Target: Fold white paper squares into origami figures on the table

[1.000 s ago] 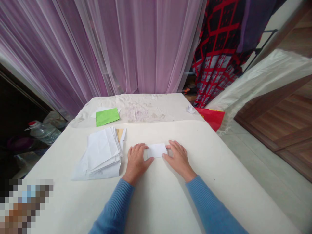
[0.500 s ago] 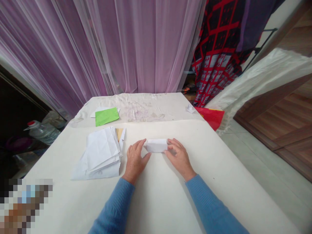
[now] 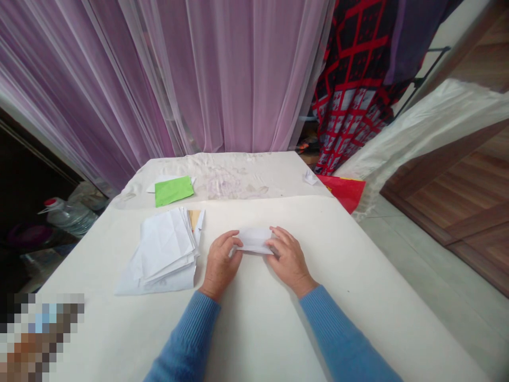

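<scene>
A small folded white paper [image 3: 253,240] is held between both hands just above the white table [image 3: 254,318]. My left hand [image 3: 221,263] pinches its left end with curled fingers. My right hand [image 3: 287,255] grips its right end, fingers bent over the edge. Both arms wear blue knitted sleeves. A loose stack of white sheets [image 3: 165,249] lies to the left of my left hand, with a tan sheet [image 3: 194,217] peeking from under it.
A green sheet [image 3: 174,190] lies on white paper at the table's far left. A small crumpled white scrap [image 3: 310,177] sits at the far right corner beside a red bag [image 3: 347,190]. Pink curtains hang behind. A water bottle [image 3: 66,213] stands on the floor at left.
The folded paper lay flat under my fingers a second ago. Both hands have lifted it off the table and closed on its ends, the left fingers curling in.
</scene>
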